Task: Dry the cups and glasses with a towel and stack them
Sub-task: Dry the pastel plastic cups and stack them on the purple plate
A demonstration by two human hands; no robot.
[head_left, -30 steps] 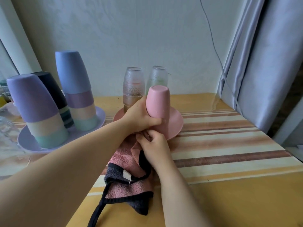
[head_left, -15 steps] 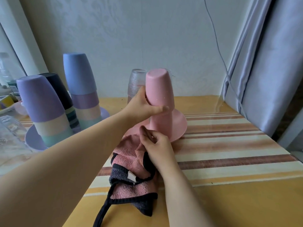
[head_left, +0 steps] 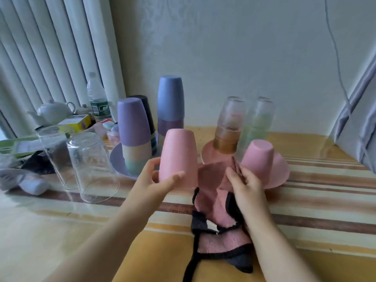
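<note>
Inverted pink cup, pink towel beside

arms: bare | sleeves: not visible | hands: ungloved

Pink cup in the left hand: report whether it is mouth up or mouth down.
Mouth down. The pink cup shows its closed base on top; the left hand grips it near the rim, lifted beside the towel.

Cup in my left hand; towel right of it, under my right hand; plate with second cup beyond; glasses left.
</note>
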